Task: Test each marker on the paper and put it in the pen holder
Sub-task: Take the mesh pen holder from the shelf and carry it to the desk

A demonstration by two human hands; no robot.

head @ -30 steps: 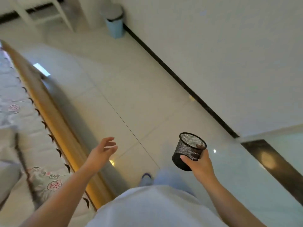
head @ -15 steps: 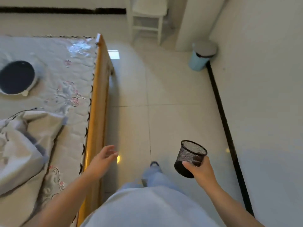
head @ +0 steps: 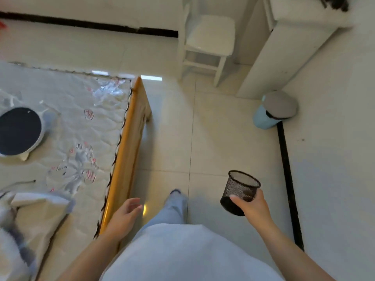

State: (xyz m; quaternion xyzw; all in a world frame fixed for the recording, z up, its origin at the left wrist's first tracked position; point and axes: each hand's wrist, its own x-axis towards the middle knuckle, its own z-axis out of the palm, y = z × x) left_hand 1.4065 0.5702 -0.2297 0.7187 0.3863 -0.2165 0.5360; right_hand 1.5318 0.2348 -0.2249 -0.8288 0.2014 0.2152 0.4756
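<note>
Nearest the camera, the person's pale shirt fills the bottom of the view, with both bare forearms reaching forward. The right hand (head: 251,205) grips the black mesh pen holder (head: 240,191) from the side, thumb across its wall and fingers curled behind, holding it tilted in the air above the tiled floor (head: 219,138); nothing can be made out inside it. The left hand (head: 124,212) holds nothing, fingers relaxed and slightly spread, just above the wooden bed frame (head: 125,159). Between the arms, 1 jeans leg and a shoe tip (head: 175,192) show. To the left lies a quilted mattress (head: 81,118) with small pink and grey printed motifs too blurred to read, crumpled bedding (head: 30,216) at its near end and a round dark-topped object (head: 19,131) farther up. Farther off stand a blue bin with a grey lid (head: 274,110) beside a white cabinet (head: 284,49), and a white chair (head: 207,41). No markers or paper are in view.
</note>
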